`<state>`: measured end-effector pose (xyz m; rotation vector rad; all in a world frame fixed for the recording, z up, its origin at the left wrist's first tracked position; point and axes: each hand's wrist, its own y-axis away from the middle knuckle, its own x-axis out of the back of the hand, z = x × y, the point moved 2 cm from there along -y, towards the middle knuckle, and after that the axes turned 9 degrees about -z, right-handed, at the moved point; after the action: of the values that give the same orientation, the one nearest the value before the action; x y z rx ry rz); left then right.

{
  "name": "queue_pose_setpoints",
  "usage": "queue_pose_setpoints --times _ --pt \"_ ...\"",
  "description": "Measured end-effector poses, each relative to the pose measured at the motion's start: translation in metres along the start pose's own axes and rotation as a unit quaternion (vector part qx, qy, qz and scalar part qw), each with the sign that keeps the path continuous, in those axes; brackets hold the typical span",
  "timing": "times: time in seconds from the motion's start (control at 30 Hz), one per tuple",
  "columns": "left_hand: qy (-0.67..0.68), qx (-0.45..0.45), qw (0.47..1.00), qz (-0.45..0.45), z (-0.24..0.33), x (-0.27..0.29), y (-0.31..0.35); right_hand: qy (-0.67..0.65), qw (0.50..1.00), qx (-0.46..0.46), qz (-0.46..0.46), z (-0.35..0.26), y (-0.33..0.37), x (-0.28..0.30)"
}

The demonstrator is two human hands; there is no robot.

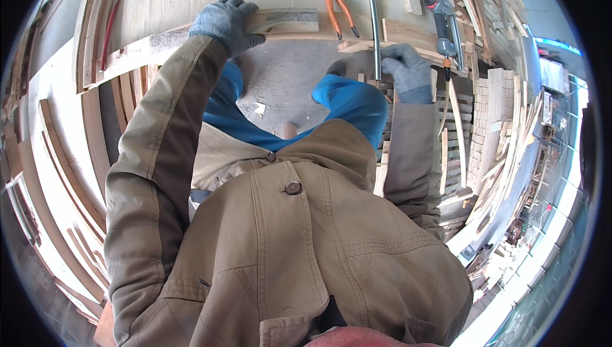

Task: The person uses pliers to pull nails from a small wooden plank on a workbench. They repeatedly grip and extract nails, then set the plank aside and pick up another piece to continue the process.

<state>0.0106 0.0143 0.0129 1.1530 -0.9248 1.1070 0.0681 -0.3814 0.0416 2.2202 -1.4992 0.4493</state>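
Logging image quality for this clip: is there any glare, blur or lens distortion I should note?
Head view: strong fisheye curvature, bowing the wood strips at left inside a black circular border; head view: washed-out bright patches at left and lower right, bluish fringing along the right rim; head view: right hand looks slightly soft, while the pliers look fairly crisp.

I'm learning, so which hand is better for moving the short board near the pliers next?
Probably the left hand: it holds the left end of the short board, while the right hand is farther away, beside the metal rod.
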Motion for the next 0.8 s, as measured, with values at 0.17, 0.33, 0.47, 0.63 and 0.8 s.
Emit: queue_pose_setpoints --times 0.17,0.33,0.47,0.63,0.8 --pt "0.008 0.016 1.000 -0.017 -0.001 -0.002 -0.002 -0.035 0.999 -0.013 -0.006 -0.023 0.014 -0.064" --pt "0.016 0.000 1.000 0.002 -0.005 -0.006 -0.003 0.152 0.986 0.057 0.045 -0.040 -0.007 -0.102" --pt "0.015 0.007 1.000 0.007 -0.006 -0.008 -0.003 0.228 0.972 0.042 0.036 -0.046 -0.023 -0.115" --pt "0.010 0.014 1.000 0.000 -0.004 -0.007 -0.003 0.255 0.967 0.025 0.012 -0.050 -0.027 -0.124" --pt "-0.012 0.017 1.000 -0.014 -0.003 -0.005 -0.002 0.269 0.962 0.031 -0.012 -0.052 -0.036 -0.123"
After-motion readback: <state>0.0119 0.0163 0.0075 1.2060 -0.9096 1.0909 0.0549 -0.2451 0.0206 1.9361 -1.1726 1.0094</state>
